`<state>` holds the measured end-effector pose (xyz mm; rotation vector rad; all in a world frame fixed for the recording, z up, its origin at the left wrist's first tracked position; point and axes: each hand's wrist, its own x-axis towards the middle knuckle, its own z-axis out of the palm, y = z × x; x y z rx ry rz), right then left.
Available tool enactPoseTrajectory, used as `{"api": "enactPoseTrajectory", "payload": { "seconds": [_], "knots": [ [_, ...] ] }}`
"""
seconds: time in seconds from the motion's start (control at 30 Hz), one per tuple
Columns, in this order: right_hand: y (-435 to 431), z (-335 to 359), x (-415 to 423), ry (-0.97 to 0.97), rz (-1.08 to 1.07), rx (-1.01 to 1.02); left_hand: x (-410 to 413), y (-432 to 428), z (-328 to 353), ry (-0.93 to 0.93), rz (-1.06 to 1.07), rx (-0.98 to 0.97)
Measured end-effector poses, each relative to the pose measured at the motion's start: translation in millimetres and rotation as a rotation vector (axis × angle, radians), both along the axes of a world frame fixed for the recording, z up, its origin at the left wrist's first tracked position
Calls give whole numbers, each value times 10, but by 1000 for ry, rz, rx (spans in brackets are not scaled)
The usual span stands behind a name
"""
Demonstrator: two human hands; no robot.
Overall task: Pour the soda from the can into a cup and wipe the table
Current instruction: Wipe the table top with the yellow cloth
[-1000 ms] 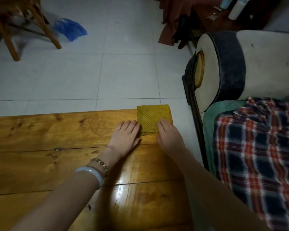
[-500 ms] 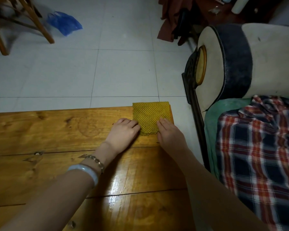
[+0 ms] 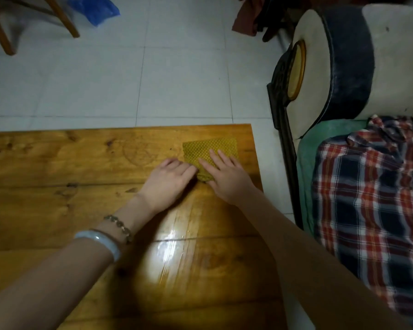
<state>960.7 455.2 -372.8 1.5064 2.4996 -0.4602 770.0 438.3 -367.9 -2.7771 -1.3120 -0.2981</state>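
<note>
Flat-fingered, the right hand (image 3: 227, 173) presses the yellow cloth (image 3: 209, 151) from 5 o'clock. The left hand (image 3: 168, 179) sets bent fingers against its 8 o'clock edge; whether they pinch it I cannot tell. A second ago the cloth overhung the far edge of the table (image 3: 57, 163). Now it lies wholly on the wood toward 1 o'clock, so wiping seems begun. Can and cup are out of view.

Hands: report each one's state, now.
Left hand: fingers curled beside the yellow square waffle-textured cloth; grip cannot be told.
Right hand: open, flat on it.
</note>
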Motion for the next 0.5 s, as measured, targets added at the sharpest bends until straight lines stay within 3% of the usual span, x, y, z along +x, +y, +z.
{"api": "enactPoseTrajectory", "payload": {
  "seconds": [0.33,0.5],
  "knots": [
    [-974,11,-246,97,269,-1,-345,-1028,227,69,-216,-220],
    [-1388,18,-327,-58,295,-90,-529,-1544,208,51,-179,-299]
  ]
}}
